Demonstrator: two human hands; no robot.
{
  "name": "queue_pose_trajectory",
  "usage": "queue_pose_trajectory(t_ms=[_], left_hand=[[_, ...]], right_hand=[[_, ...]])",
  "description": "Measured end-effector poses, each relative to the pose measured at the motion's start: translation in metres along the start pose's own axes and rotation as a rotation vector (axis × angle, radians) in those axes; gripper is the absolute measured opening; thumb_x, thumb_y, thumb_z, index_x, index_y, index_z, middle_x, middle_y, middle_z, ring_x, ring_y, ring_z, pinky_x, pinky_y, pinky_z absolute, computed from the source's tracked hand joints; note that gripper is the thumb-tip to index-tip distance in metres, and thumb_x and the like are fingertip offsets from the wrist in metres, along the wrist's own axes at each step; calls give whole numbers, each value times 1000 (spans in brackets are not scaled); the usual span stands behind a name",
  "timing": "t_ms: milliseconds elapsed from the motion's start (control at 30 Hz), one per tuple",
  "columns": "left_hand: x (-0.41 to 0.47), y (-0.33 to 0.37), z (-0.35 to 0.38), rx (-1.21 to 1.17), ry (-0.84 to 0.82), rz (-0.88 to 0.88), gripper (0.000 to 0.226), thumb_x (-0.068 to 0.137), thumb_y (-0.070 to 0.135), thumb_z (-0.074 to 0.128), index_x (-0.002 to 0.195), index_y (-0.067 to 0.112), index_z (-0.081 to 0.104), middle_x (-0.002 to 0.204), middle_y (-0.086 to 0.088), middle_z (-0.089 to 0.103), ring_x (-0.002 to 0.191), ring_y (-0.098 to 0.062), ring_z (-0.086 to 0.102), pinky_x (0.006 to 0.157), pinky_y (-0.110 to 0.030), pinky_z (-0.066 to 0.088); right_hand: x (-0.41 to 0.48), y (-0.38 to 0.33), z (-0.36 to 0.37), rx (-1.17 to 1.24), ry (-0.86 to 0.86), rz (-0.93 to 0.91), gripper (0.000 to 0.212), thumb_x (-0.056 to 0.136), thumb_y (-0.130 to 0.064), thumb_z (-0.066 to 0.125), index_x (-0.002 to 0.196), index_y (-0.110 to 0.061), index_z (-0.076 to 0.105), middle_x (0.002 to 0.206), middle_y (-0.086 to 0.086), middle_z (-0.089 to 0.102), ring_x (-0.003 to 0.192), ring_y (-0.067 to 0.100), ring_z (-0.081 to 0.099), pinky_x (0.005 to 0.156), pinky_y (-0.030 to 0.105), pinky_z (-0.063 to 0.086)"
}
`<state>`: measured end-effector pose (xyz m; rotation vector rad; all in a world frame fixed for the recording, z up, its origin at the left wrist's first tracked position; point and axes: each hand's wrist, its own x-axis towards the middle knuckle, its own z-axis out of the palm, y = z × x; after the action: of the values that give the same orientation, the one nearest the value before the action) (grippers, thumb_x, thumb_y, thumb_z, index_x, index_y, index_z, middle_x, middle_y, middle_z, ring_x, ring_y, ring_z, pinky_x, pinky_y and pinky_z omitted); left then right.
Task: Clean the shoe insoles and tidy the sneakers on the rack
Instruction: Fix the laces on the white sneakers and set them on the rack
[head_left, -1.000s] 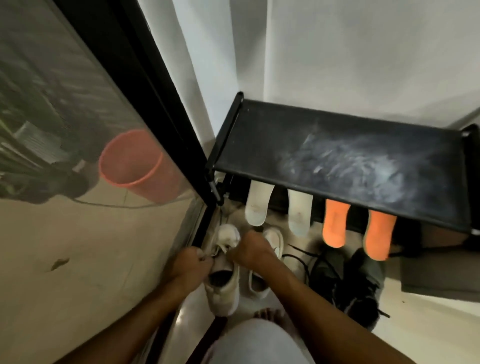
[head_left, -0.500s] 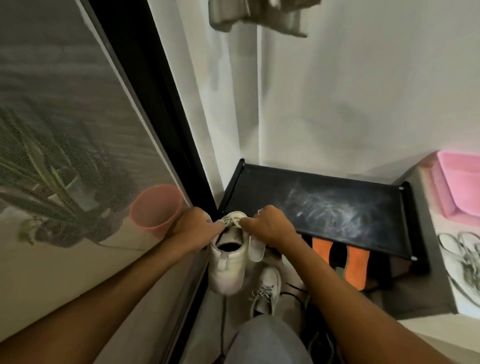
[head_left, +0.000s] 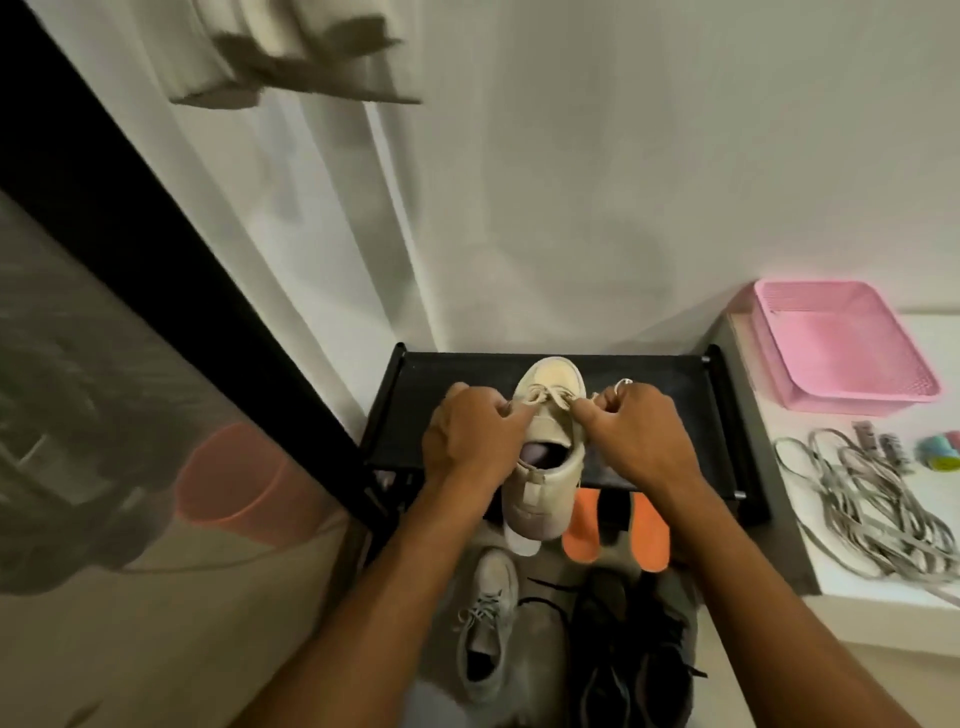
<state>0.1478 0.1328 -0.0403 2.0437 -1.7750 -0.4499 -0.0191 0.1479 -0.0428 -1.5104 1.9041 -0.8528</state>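
Open rack top (head_left: 698, 410) right of the cream sneaker (head_left: 545, 488); wall (head_left: 571, 208) close behind.

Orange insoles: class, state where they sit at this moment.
In the head view, the orange insoles poke out beneath the black rack, just right of the held white sneaker and beyond the black sneakers on the floor.

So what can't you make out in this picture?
All in the head view:
- Laces: the left hand and right hand hide their ends, and each grip.
- White insole: only a tip shows below the sneaker.
- Rack: its top hides the lower shelves.
- Black sneakers: too dark for detail.
- Coloured items: cut off by the right edge.
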Motion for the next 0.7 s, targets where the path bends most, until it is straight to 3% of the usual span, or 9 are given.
queue_pose_trajectory(t_ms=[67,167,333,433,533,633,700], left_hand=[[1,-1,39,-54,3,-76,39,93,51,52,68,22,62,85,-2,61,67,-15,55,49,-25,26],[-5,-12,82,-69,-14,-129,40,95,48,51,66,22,63,79,-3,64,63,-16,58,49,-25,29],[9,-13,96,-68,-40,-64,41,93,42,58,58,21,57,64,3,58,53,-11,54,45,-23,30],[20,-8,100,-176,-90,-62,13,88,39,64,87,27,68,87,10,64,75,-8,61,58,-25,49],[26,-6,106,-339,-146,-15,36,89,41,69,122,34,58,109,19,58,97,-2,59,73,-18,48],[31,-4,105,-345,-135,86,32,95,38,64,127,33,60,114,18,59,98,1,57,71,-8,40],[33,-6,108,-330,-149,104,32,97,31,61,129,29,63,116,15,58,98,-1,57,70,-8,40]], right_hand=[[11,24,5,-39,0,34,42,85,-39,66,58,-8,58,53,3,56,49,15,51,50,32,44],[25,52,15,-102,-18,73,39,86,-42,65,61,-12,58,56,0,59,55,19,58,49,29,42],[41,74,26,-147,-28,107,43,89,-40,65,57,-15,51,51,-2,52,45,13,47,47,24,34],[42,75,29,-185,-37,135,41,86,-50,64,60,-20,50,53,-7,52,46,7,47,46,21,32],[46,75,30,-140,79,173,38,81,-58,61,74,-22,56,63,-6,60,57,11,57,52,25,38],[53,79,34,-2,126,116,28,84,-49,67,83,-23,56,75,-5,63,66,11,60,56,25,41],[56,82,41,-4,65,43,22,86,-44,67,96,-26,63,96,-6,62,87,9,61,68,22,48]])
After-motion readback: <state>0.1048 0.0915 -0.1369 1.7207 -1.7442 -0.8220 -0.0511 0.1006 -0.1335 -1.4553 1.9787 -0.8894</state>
